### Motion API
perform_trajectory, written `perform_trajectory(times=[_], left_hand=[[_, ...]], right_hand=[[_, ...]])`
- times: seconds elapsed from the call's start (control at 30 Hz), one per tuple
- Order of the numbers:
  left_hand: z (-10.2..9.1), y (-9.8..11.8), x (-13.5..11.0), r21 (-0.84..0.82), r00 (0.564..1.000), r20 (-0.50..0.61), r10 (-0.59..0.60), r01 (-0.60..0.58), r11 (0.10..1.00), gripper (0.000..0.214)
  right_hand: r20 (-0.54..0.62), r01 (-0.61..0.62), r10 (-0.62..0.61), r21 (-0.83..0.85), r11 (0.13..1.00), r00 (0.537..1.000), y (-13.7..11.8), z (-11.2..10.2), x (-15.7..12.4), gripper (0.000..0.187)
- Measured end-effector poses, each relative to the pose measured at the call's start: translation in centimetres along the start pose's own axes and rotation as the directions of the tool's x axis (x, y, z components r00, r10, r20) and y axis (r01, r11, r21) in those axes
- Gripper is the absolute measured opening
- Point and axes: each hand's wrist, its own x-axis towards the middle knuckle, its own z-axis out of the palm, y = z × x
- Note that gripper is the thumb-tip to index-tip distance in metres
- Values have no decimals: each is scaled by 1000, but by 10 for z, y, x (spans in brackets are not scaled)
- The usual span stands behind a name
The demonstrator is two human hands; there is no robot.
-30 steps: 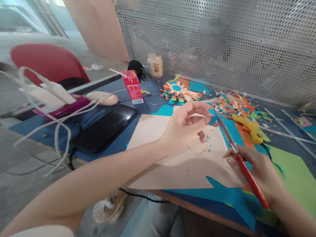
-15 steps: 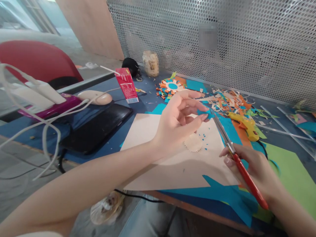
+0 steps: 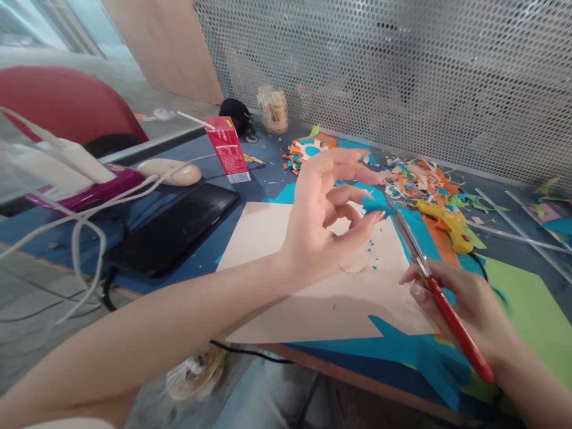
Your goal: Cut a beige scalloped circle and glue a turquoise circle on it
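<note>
My left hand (image 3: 333, 208) pinches a small piece of blue paper (image 3: 374, 206) between thumb and fingers, above a cream sheet (image 3: 268, 238). In my right hand (image 3: 465, 298) is a pair of scissors (image 3: 413, 241) with red handles. Its blades point up and away, with the tips at the edge of the blue piece. Below my left hand a cream paper disc with a toothed edge (image 3: 354, 266) lies on the sheet, partly hidden by the hand. Tiny blue snippets (image 3: 374, 260) are scattered beside the disc.
Behind my left hand lies a layered paper flower (image 3: 308, 149), beside a heap of paper scraps (image 3: 424, 179). A yellow glue gun (image 3: 451, 226) rests at the right. To the left are a black phone (image 3: 174, 229), a red drink carton (image 3: 229, 149) and a purple power strip (image 3: 89, 185) with white cables.
My left hand has turned a little and its upper fingers are spread further, with the blue paper still pinched. The scissors have shifted slightly to the right. The view has moved a little.
</note>
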Motion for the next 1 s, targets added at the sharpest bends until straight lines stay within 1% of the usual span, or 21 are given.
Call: perform_trajectory(times=[0.07, 0.17, 0.2, 0.33, 0.53, 0.67, 0.77, 0.9, 1.0], left_hand=[[0, 0, 0, 7, 1000, -18, -8, 8, 1000, 47], [1, 1, 1, -15, 998, -31, -58, 57, 998, 45], [1, 1, 1, -25, 998, -27, -55, 54, 998, 45], [1, 1, 0, -30, 999, -21, -47, 46, 998, 45], [1, 0, 1, -23, 999, -29, -38, 37, 999, 43], [1, 1, 2, -6, 996, -49, -70, 70, 998, 42], [2, 1, 2, -28, 996, -39, -77, 76, 997, 40], [2, -1, 1, -78, 999, -15, -50, 49, 996, 41], [3, 0, 1, -103, 994, -1, -112, 111, 988, 42]], right_hand=[[3, -5, 5, 9, 1000, 1000, -2, -1, 0, 40], [-7, -56, 57, 23, 998, 998, -8, -2, 0, 37], [-14, -72, 72, 28, 997, 997, -10, -3, 0, 36], [-20, -55, 56, 40, 998, 998, -12, -4, 1, 36], [10, -61, 61, 57, 997, 998, -10, -4, 1, 36], [7, -70, 70, 53, 996, 998, -10, -3, 1, 36], [12, -60, 59, 64, 996, 998, -12, -4, 1, 36], [-4, -137, 138, 90, 986, 990, -17, -4, 0, 35], [-6, -145, 147, 109, 983, 989, -20, -4, -1, 34]])
